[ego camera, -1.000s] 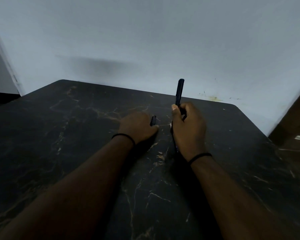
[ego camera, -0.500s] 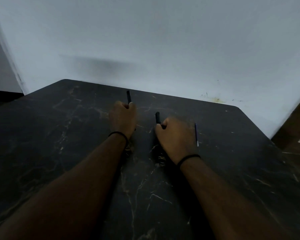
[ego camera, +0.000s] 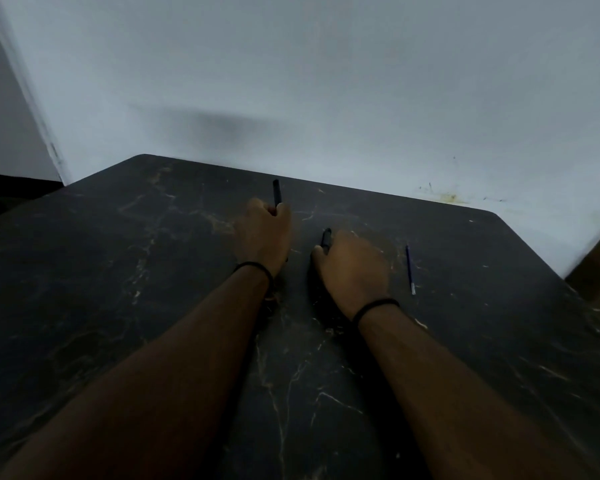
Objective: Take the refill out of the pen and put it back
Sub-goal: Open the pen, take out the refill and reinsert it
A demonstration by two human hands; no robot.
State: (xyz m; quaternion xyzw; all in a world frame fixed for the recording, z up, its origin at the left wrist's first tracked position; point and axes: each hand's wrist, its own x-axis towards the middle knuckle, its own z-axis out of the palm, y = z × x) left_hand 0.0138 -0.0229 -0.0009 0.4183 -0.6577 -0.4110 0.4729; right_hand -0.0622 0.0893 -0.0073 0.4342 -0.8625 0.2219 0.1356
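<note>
We are seeing the thin blue refill with a pale tip [ego camera: 409, 270] lying on the dark marbled table [ego camera: 118, 271], right of our right hand [ego camera: 352, 271]. Each fist is gripping one black pen half: left hand [ego camera: 264, 233] holding a black tube [ego camera: 276, 192], right holding another black piece [ego camera: 326, 237].

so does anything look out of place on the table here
Only the refill: it lies loose on the dark table beside the right hand, while each hand holds a black pen piece. A yellowish stain marks the wall.

head view, angled down, near table [ego camera: 118, 271]
</note>
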